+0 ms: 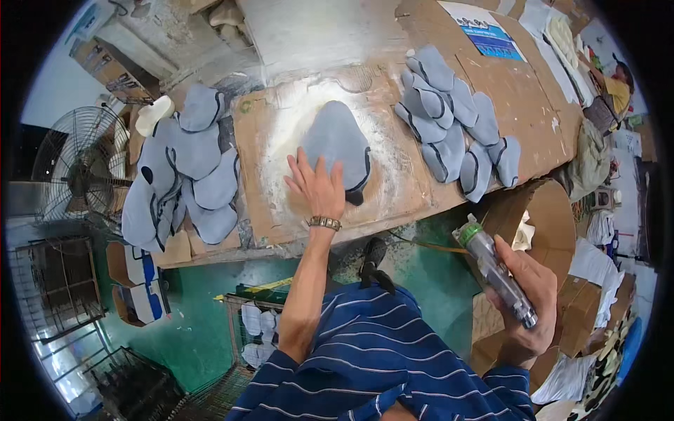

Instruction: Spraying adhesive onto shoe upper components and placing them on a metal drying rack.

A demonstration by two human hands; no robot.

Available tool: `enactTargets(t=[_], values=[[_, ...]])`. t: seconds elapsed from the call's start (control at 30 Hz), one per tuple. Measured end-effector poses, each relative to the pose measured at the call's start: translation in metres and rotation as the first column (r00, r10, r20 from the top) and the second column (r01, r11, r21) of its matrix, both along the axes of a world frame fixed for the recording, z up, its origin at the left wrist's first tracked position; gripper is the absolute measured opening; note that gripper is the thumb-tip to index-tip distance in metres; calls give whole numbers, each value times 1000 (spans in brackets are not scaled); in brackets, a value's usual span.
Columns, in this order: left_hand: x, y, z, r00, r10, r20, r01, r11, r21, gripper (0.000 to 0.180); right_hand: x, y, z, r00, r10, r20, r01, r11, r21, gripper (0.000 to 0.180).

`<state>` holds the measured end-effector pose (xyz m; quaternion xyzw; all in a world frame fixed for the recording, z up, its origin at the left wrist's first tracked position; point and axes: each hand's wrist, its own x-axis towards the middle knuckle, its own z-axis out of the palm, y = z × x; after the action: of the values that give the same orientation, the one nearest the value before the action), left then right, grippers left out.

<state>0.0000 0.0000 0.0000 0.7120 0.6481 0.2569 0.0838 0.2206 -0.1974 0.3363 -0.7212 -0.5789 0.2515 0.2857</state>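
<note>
Head view, looking down over a cardboard-covered workbench: the left hand lies palm-down with fingers spread fairly wide, its fingertips resting on the lower left edge of a grey fabric piece with dark trim; a metal bracelet circles the wrist. The fabric piece lies flat near the middle of a cardboard sheet whose centre is dusted with white powder. The right hand is held low and off the bench, to the right of the striped blue shirt, its fingers wrapped around a spray gun with a clear body and a green collar, the green end pointing up toward the bench. To the left of the cardboard sheet a heap of similar grey pieces overlaps loosely; to the right a second batch of grey pieces lies in overlapping rows. A cage fan stands at the far left, and a wire basket holding pale pieces sits on the green floor beneath the bench. Another person shows at the upper right rim
</note>
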Motion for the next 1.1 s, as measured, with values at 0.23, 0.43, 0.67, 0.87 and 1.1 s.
enactTargets(t=[0.23, 0.43, 0.67, 0.87, 1.1], values=[[-47, 26, 42, 878, 110, 466, -232, 950, 211, 44, -39, 6, 13, 987, 147, 62, -148, 989, 24, 66], [-131, -24, 44, 817, 59, 574, -194, 965, 177, 36, -50, 23, 20, 978, 209, 27, -208, 978, -26, 59], [-204, -115, -27, 844, 299, 446, -290, 953, -89, 34, -34, 24, 14, 999, 34, -12, -34, 999, -11, 59], [-209, -137, -51, 856, 365, 366, -331, 931, -155, 33, -25, 9, 21, 989, 137, -64, -138, 990, -12, 64], [-177, -116, -29, 877, 285, 387, -248, 958, -144, 31, -20, 4, 13, 999, -40, -35, 40, 999, 2, 65]])
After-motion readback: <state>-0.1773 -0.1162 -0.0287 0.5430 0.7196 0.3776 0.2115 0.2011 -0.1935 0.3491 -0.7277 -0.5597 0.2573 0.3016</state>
